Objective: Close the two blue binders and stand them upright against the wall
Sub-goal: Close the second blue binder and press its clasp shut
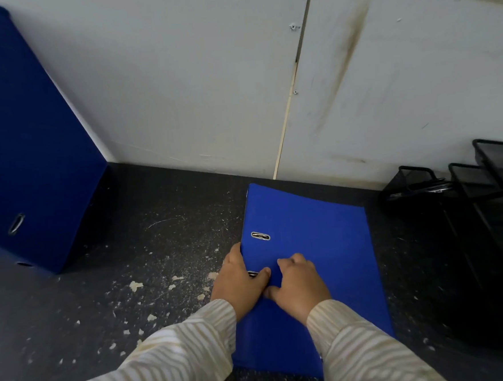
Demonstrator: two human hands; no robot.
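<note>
Tipping it up is the risky bit: closed binder [310, 245] lies flat on the bench [158, 241] near the wall [191, 75], left hand [238, 280] gripping its spine edge, right hand [298, 279] pressing loosely on the cover, so it could slide on the gritty surface

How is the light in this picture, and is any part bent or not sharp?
Head view: soft, even light without glare; the dark blue upright binder at left leans from wide-angle distortion; the black wire mesh rack at right sits in shadow; the bright blue flat binder is sharp.

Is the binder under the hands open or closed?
Closed: the binder lies flat on the table, cover down, under both hands.
</note>
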